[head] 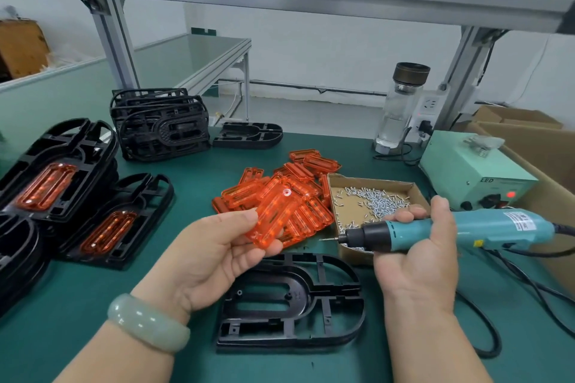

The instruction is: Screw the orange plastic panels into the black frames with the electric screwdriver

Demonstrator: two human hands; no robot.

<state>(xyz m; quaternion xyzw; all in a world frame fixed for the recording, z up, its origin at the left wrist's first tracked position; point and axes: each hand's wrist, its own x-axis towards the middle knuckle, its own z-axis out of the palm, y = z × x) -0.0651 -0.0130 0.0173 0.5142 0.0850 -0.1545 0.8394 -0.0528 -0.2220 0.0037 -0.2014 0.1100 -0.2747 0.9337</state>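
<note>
Left grip (211, 252) pinches one panel (273, 218) between thumb and fingers, held above the table (93, 305). Right grip (417, 258) is curled round the screwdriver (497, 227), bit pointing left. A frame (292, 314) lies flat between the wrists, near the table's front edge. Behind it are the panel pile (311, 171) and the screw box (373, 183).

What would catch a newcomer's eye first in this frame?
The bright orange panel pinched in the left hand at centre stands out, with a heap of orange panels on the green table behind it. To the right, the right hand grips a teal electric screwdriver in front of a box of screws. An empty black frame lies between the forearms.
</note>
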